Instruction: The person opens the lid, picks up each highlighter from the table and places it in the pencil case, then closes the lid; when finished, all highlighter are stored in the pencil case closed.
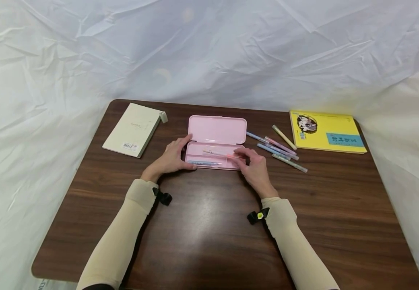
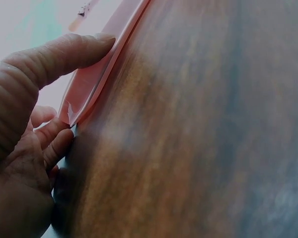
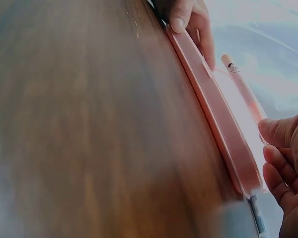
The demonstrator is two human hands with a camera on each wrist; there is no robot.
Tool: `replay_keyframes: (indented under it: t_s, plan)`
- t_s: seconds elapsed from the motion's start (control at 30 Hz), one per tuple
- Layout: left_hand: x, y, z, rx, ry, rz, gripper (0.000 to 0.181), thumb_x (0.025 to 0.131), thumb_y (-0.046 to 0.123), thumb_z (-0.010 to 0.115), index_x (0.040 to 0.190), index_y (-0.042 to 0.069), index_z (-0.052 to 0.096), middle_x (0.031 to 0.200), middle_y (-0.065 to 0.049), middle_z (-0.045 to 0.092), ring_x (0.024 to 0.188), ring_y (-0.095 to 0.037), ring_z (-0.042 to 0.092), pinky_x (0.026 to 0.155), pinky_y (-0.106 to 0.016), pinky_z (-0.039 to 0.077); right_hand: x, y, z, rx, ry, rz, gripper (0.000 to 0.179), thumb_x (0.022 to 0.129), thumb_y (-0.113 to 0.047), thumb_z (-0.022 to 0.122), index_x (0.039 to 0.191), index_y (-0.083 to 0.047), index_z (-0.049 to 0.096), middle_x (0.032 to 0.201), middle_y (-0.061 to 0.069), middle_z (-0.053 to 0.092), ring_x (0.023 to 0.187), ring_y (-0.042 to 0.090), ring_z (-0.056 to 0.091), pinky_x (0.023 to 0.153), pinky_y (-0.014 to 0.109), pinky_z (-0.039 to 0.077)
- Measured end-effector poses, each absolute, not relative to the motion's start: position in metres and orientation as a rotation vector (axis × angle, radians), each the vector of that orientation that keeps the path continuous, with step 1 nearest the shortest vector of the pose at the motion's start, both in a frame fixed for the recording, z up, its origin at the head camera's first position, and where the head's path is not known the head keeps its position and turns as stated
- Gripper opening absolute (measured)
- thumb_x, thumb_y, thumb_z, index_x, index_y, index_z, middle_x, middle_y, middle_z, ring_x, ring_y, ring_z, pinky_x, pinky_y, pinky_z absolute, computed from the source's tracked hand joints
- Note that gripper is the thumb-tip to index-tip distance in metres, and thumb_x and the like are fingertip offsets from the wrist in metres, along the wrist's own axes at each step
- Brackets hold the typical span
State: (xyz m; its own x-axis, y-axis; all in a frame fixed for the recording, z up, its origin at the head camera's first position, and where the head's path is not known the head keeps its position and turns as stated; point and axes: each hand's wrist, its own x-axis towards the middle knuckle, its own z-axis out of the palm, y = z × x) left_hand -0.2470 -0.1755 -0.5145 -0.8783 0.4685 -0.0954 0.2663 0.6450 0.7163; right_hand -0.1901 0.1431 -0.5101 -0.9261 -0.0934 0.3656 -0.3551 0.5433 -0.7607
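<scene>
A pink pencil case (image 1: 217, 129) lies open on the table, its lid tipped back. My left hand (image 1: 173, 156) grips the case's left end, thumb along the front wall and the other fingers around the corner, as the left wrist view shows. Over the tray, my right hand (image 1: 255, 168) pinches a slim pink pen (image 3: 244, 90) between thumb and fingers. The pen's pale end, with a small dark print beside it, points left above the case. Inside the front compartment lies a blue pen (image 1: 203, 163). My right fingers hide the held pen's other end.
Right of the case, several pens lie in a loose pile, among them a yellow one (image 1: 284, 137) and a purple one (image 1: 281, 151). A yellow book (image 1: 325, 139) lies behind them. At the left is a cream book (image 1: 131, 129) with a small pale object (image 1: 164, 117) by its corner.
</scene>
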Motion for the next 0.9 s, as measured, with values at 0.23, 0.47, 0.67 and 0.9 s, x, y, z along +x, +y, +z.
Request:
replay_keyframes:
  t_s: [0.23,0.47,0.67,0.9]
  plan:
    - [-0.246,-0.177,-0.514,0.597,2.597,1.067,0.119,0.079,0.042,0.091,0.17,0.016,0.019,0.162,-0.016,0.038,0.145,-0.036,0.034,0.124,-0.057,0.012,-0.194,0.129,-0.509,0.467,-2.525,1.344,0.025,0.088,-0.004,0.085,0.112,-0.005,0.078,0.106,0.012,0.076,0.094,0.025,0.071,0.085,0.04,0.056]
    - [-0.247,-0.177,-0.515,0.601,2.58,1.084,0.12,0.078,0.043,0.091,0.171,0.017,0.018,0.162,-0.015,0.038,0.145,-0.036,0.034,0.124,-0.057,0.013,-0.196,0.117,-0.508,0.532,-2.583,1.284,0.022,0.091,-0.004,0.082,0.112,-0.003,0.078,0.108,0.013,0.076,0.1,0.027,0.071,0.089,0.046,0.057]
    - [-0.246,-0.178,-0.516,0.594,2.576,1.089,0.12,0.078,0.043,0.09,0.171,0.018,0.018,0.162,-0.014,0.038,0.144,-0.036,0.034,0.123,-0.057,0.014,-0.198,0.108,-0.506,0.585,-2.609,1.204,0.02,0.092,-0.008,0.083,0.111,-0.003,0.078,0.107,0.012,0.077,0.1,0.028,0.068,0.089,0.046,0.055]
    - [-0.247,-0.177,-0.515,0.604,2.587,1.074,0.12,0.078,0.043,0.09,0.171,0.017,0.019,0.161,-0.015,0.039,0.143,-0.036,0.035,0.124,-0.056,0.012,-0.2,0.101,-0.505,0.646,-2.614,1.152,0.024,0.092,-0.018,0.085,0.109,-0.003,0.078,0.097,0.009,0.075,0.086,0.023,0.062,0.078,0.04,0.052]
